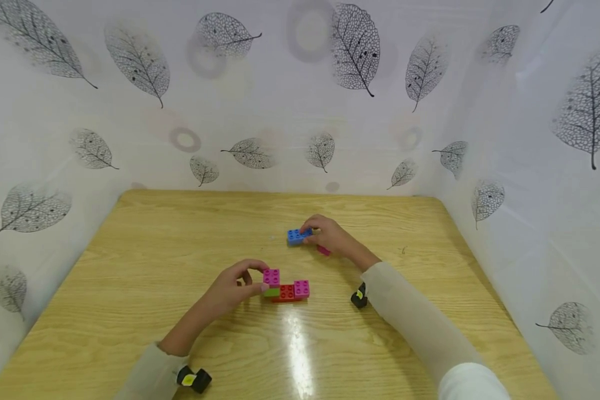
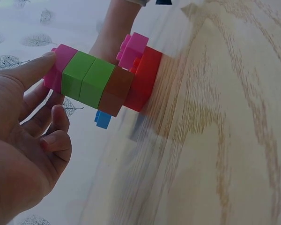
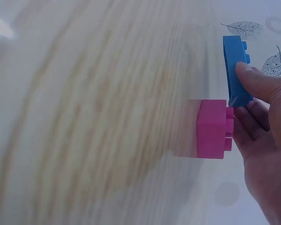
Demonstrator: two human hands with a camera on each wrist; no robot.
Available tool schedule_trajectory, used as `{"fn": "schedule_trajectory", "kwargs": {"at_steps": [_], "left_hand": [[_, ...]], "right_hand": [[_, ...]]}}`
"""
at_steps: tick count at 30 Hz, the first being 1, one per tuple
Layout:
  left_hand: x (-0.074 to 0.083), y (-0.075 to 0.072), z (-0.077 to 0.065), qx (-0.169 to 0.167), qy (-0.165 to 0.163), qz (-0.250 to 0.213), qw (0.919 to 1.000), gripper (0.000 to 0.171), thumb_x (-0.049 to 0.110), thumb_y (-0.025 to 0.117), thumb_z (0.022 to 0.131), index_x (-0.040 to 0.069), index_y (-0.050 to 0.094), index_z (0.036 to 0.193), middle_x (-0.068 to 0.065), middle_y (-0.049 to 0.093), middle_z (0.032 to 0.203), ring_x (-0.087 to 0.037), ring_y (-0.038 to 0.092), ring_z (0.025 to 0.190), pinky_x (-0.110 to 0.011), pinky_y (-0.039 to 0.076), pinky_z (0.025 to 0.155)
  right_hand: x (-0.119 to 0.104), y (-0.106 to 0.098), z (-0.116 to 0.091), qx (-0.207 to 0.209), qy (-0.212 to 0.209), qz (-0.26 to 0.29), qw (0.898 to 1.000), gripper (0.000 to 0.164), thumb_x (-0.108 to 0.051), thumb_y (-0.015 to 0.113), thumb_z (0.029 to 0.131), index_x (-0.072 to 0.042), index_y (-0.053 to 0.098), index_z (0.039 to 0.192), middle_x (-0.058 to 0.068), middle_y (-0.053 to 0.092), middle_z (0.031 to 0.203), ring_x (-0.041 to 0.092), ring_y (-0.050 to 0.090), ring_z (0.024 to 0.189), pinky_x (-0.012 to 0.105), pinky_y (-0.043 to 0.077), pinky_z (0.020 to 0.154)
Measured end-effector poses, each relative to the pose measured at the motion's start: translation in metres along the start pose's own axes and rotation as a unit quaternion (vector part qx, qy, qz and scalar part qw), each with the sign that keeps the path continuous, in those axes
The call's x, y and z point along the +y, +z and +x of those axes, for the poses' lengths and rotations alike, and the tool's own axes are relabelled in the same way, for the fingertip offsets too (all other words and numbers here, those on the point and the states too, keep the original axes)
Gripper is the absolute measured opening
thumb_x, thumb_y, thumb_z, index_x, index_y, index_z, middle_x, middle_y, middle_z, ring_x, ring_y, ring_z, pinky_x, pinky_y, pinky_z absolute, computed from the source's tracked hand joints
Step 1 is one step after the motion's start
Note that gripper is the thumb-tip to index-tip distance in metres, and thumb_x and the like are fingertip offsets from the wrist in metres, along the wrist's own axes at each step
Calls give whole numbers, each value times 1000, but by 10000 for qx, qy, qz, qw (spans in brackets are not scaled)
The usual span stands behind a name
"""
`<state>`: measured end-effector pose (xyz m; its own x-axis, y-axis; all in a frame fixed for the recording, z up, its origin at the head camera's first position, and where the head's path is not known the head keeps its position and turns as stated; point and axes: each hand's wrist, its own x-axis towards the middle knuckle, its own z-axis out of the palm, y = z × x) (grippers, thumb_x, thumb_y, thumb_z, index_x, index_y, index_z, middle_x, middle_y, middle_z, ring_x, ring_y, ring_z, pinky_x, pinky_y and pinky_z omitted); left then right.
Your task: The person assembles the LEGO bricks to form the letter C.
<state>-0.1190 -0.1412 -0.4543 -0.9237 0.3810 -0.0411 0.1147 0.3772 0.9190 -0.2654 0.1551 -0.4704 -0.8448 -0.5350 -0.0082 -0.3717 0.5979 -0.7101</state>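
Note:
My left hand [image 1: 230, 286] pinches the pink block [image 2: 61, 65] at the top of a stack between thumb and fingers. Under it come two green blocks [image 2: 86, 80], then a brownish-red block [image 2: 116, 91], standing on one end of a long red block [image 2: 144, 84]. A second pink block [image 1: 301, 288] sits on the red block's other end. Farther back, my right hand [image 1: 331, 236] grips a long blue block [image 3: 234, 70] by one end, thumb on its studded side. Just below that hand, a separate magenta block [image 3: 211, 129] rests on the table, studs up, partly hidden in the head view.
The wooden table [image 1: 180, 233] carries the blocks, and a leaf-patterned white sheet [image 1: 280, 111] rises along its back and sides. Small black devices [image 1: 194, 379] are strapped at both wrists. Light glares off the tabletop in front of the stack.

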Motion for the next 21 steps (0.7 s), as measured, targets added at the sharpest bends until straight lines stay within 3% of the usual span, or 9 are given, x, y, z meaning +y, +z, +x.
{"fn": "schedule_trajectory", "kwargs": {"at_steps": [11, 21], "left_hand": [[1, 0, -1, -23, 67, 4, 10000, 34, 35, 73, 94, 27, 63, 126, -2, 62, 118, -22, 53, 82, -27, 44, 56], [1, 1, -1, -13, 51, -55, 10000, 35, 34, 73, 93, 26, 63, 126, -2, 62, 122, -22, 53, 83, -27, 45, 58]], "right_hand": [[-12, 2, -18, 153, -136, 80, 9998, 19, -20, 73, 94, -18, 73, 113, -1, 63, 122, 16, 59, 104, 38, 51, 90], [-30, 8, -42, 384, -628, 37, 9973, 19, -23, 72, 95, -17, 72, 112, 1, 63, 122, 21, 60, 112, 43, 54, 90]]}}
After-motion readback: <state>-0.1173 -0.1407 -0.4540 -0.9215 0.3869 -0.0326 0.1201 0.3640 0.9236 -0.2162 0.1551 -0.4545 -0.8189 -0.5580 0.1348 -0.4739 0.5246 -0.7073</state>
